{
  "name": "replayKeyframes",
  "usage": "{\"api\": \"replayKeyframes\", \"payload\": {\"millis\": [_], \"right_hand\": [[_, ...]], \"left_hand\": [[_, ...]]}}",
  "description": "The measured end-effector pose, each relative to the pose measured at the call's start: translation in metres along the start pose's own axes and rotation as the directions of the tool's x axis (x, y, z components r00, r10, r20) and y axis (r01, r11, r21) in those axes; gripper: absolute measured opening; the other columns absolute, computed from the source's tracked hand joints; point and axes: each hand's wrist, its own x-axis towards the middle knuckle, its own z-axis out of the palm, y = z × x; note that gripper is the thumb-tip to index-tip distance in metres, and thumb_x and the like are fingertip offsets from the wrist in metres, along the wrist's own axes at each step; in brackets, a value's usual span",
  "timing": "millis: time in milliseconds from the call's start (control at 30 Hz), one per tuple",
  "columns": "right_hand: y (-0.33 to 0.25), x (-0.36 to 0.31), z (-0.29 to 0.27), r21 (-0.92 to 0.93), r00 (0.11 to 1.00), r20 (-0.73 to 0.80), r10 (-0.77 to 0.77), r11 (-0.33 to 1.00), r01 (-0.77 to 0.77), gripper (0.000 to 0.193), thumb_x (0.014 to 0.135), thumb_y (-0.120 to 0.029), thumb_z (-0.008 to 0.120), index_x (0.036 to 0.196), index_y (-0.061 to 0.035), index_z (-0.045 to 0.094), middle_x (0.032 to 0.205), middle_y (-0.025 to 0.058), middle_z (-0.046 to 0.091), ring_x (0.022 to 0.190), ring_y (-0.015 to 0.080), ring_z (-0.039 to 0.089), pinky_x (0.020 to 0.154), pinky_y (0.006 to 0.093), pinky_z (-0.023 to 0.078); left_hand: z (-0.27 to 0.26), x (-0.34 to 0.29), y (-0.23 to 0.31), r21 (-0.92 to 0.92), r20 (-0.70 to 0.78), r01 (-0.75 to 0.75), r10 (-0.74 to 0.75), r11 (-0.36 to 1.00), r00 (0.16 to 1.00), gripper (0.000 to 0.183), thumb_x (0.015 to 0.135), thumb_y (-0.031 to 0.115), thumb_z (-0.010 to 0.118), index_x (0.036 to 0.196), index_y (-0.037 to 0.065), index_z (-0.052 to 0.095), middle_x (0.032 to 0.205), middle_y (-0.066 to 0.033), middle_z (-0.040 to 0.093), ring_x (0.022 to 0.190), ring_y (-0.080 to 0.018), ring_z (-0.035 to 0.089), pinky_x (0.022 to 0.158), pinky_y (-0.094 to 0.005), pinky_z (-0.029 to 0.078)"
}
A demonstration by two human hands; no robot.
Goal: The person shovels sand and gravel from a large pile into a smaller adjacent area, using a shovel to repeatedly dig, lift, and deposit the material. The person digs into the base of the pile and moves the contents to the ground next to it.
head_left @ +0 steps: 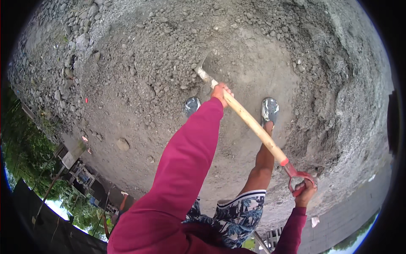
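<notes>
A shovel with a pale wooden shaft (253, 125) slants across the middle of the view. My left hand (221, 93) is wrapped round the lower shaft, just above the worn metal socket. At the upper end, my right hand (305, 191) grips the red D-shaped handle (292, 172), off to the lower right. The metal blade (200, 64) shows as a narrow shape, nearly edge-on, over the grey gravel (165, 59) ahead of my feet. Whether it touches the ground I cannot tell.
My shoes stand apart on gritty ground (245, 63). Heaped loose gravel (323, 84) rises at the right, and larger stones (84, 25) lie at the far left. A single stone (123, 144) sits left of my arm. A grey block wall (342, 218) runs along the lower right.
</notes>
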Motion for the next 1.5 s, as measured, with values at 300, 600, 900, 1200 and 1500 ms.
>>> {"api": "replayKeyframes", "payload": {"millis": [300,600,900,1200,1500], "right_hand": [[-0.011,0.048,-0.051,0.157,0.988,0.11,0.11,0.979,-0.127,0.007,0.08,-0.01,0.061,0.079,-0.0039,0.061,0.052,0.0018,0.047,0.038,0.014,0.047,0.034,0.0266,0.038],[-0.046,0.028,-0.229,0.094,0.99,0.088,0.113,0.988,-0.121,0.013,0.08,-0.014,0.06,0.081,-0.0008,0.062,0.048,0.0027,0.048,0.034,0.0158,0.045,0.033,0.0285,0.04],[-0.156,-0.083,-0.339,-0.072,0.962,0.053,-0.268,0.96,0.271,0.017,0.08,-0.015,0.058,0.09,-0.0021,0.063,0.05,-0.0001,0.046,0.036,0.0115,0.043,0.033,0.0275,0.039],[-0.133,-0.239,-0.186,-0.265,0.793,0.453,-0.408,0.787,0.557,0.016,0.08,-0.016,0.059,0.088,-0.0017,0.062,0.05,0.0003,0.046,0.036,0.0116,0.044,0.033,0.0273,0.039],[0.171,-0.422,0.113,-0.266,0.327,0.942,0.082,0.777,0.57,0.018,0.081,-0.017,0.063,0.082,0.0006,0.06,0.051,0.0025,0.049,0.038,0.0146,0.049,0.035,0.0272,0.041]], "left_hand": [[0.008,-0.009,-0.043,0.031,-0.139,-0.217,0.219,0.976,0.966,0.011,0.085,0.018,0.047,0.078,0.009,0.05,0.06,-0.0046,0.045,0.05,-0.0208,0.048,0.047,-0.0407,0.046],[0.056,-0.14,-0.187,-0.074,-0.254,-0.247,0.222,0.966,0.942,0.013,0.084,0.018,0.051,0.079,0.006,0.055,0.062,-0.007,0.051,0.047,-0.0209,0.052,0.042,-0.0388,0.047],[0.094,-0.246,-0.303,-0.416,0.113,0.017,0.033,0.909,0.993,0.02,0.073,0.019,0.068,0.079,0.006,0.054,0.067,-0.0075,0.054,0.053,-0.0209,0.055,0.049,-0.0392,0.049],[-0.125,-0.34,-0.235,-0.691,0.058,-0.069,0.151,0.72,0.987,0.018,0.071,0.019,0.069,0.079,0.011,0.055,0.065,-0.0032,0.051,0.055,-0.0192,0.053,0.054,-0.0395,0.048],[-0.765,-0.453,-0.12,-0.645,-0.699,-0.747,0.272,0.159,0.661,0.014,0.076,0.016,0.063,0.081,0.007,0.053,0.068,-0.0069,0.054,0.053,-0.0206,0.053,0.048,-0.039,0.048]]}}
